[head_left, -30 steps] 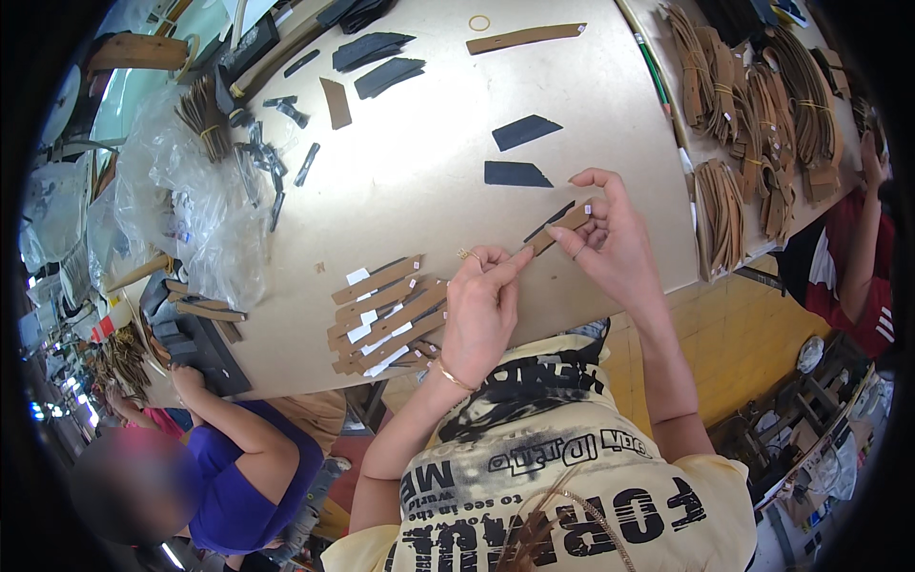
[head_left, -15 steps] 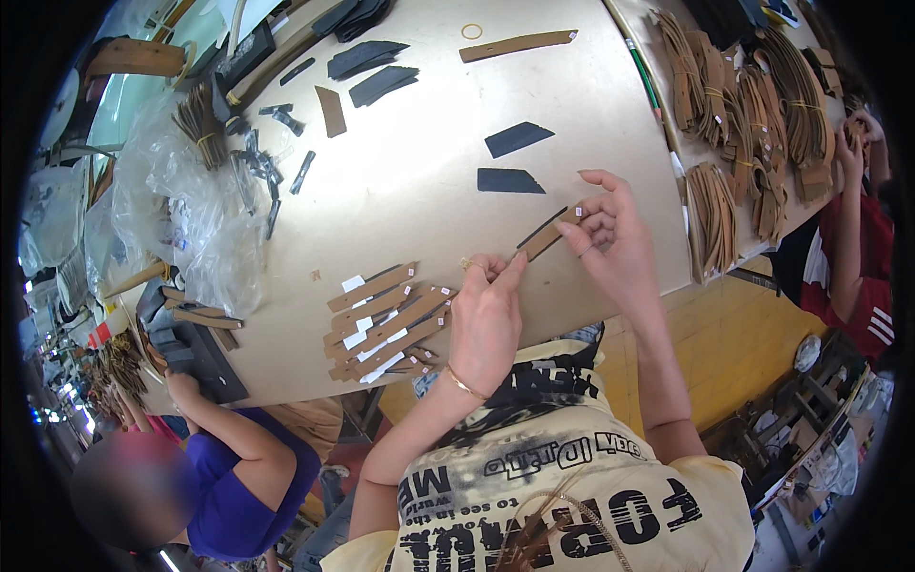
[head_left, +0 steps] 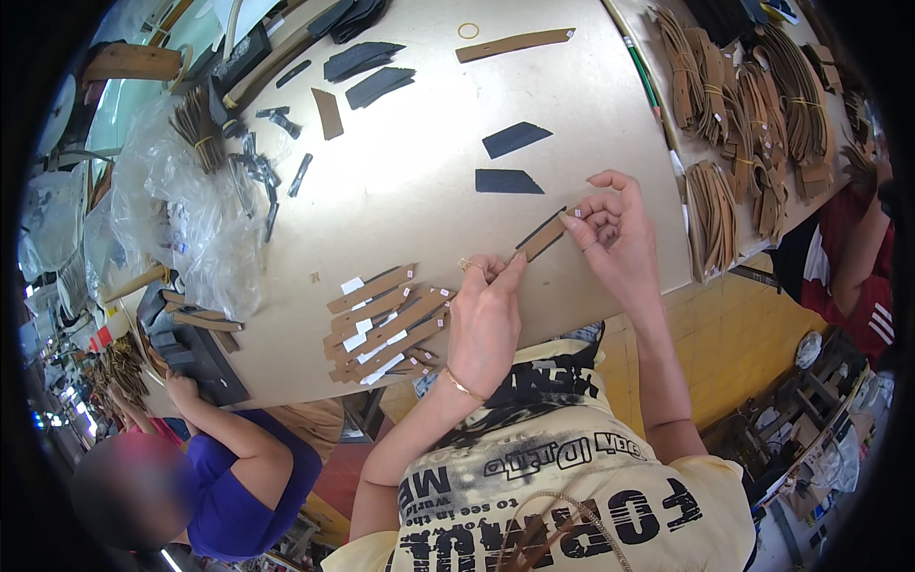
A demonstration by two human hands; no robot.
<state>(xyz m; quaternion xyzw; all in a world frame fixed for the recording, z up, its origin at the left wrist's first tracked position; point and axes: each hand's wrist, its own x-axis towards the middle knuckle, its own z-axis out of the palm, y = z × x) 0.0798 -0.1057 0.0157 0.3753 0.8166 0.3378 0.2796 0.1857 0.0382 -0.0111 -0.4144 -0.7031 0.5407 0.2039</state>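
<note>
Between my two hands a short brown leather strip [head_left: 541, 238] with a black edge and a small white tag lies slantwise near the table's front edge. The fingertips of my left hand [head_left: 486, 315] are closed on its lower end. My right hand [head_left: 615, 229] pinches the tagged upper end between thumb and fingers, with the index finger raised. Beyond the strip lie two black slanted pieces [head_left: 510, 181], one behind the other. To the left of my left hand is an overlapping pile of brown tagged strips [head_left: 391, 329] with white paper bits among them.
Bundled brown strips [head_left: 710, 219] fill the table's right side beside a green and white rod. At left are a crumpled clear plastic bag [head_left: 214, 229] and small black scraps [head_left: 255, 162]. A long brown strip [head_left: 515, 45] lies far back. People work at both sides.
My hands and the strip stay nearly in place; the right fingers shift slightly at the tagged end. At far right, the other person's hands have moved away from the bundles.
</note>
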